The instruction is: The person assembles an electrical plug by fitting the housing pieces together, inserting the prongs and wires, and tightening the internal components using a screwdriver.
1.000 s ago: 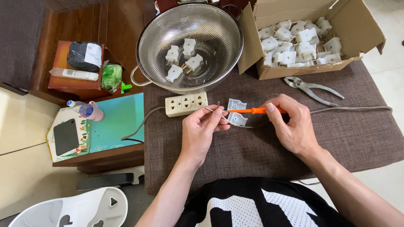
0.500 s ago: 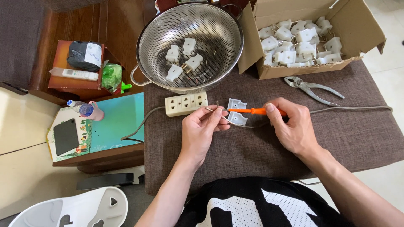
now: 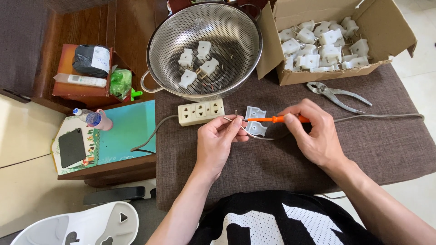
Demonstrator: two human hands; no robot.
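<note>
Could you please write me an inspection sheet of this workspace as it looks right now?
Surface: brown woven cloth-covered table.
Job's things: orange-handled screwdriver; two white plastic plug-shell halves; metal plug prongs on a grey wire end.
Clutter: steel pliers; perforated steel colander holding four white plugs; open cardboard box of white plugs.
Hands: left hand pinches the wire end; right hand grips the screwdriver.
Cables: grey cable running right; cream three-socket power strip with its grey lead.
Surroundings: wooden side table with teal mat, white remote, black bag; white plastic stool.
</note>
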